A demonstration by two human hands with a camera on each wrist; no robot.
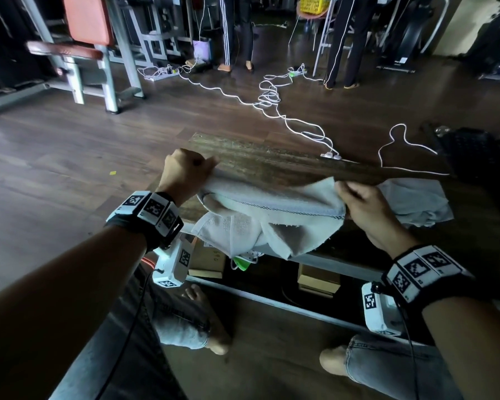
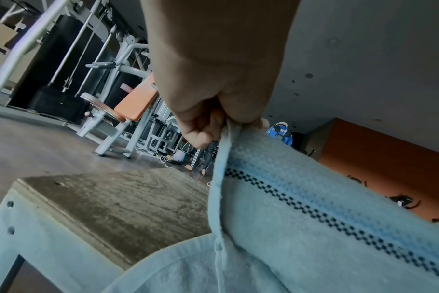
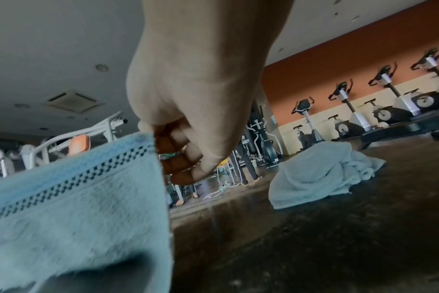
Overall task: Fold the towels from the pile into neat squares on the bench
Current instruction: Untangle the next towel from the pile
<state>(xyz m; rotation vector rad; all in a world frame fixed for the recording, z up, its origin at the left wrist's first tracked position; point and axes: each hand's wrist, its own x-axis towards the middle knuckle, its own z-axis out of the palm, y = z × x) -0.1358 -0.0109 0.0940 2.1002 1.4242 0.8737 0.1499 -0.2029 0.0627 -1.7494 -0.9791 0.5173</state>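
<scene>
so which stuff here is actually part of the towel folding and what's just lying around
Part of the job:
- towel with checkered stripe, pinched by left hand and right hand
- crumpled towel pile
- wooden bench

Just lying about:
- white cables on the floor
- cardboard boxes under the bench
- exercise bikes

The towel (image 1: 272, 203) is soft terry cloth, matt, with a flat woven band carrying a dark checked stripe. The bench (image 1: 272, 160) top is worn, rough-grained wood with a dull finish; its frame is smooth painted metal. The crumpled towel (image 1: 416, 203) is matt cloth. The floor (image 1: 70, 157) is smooth wood-look plank with slight sheen.
</scene>
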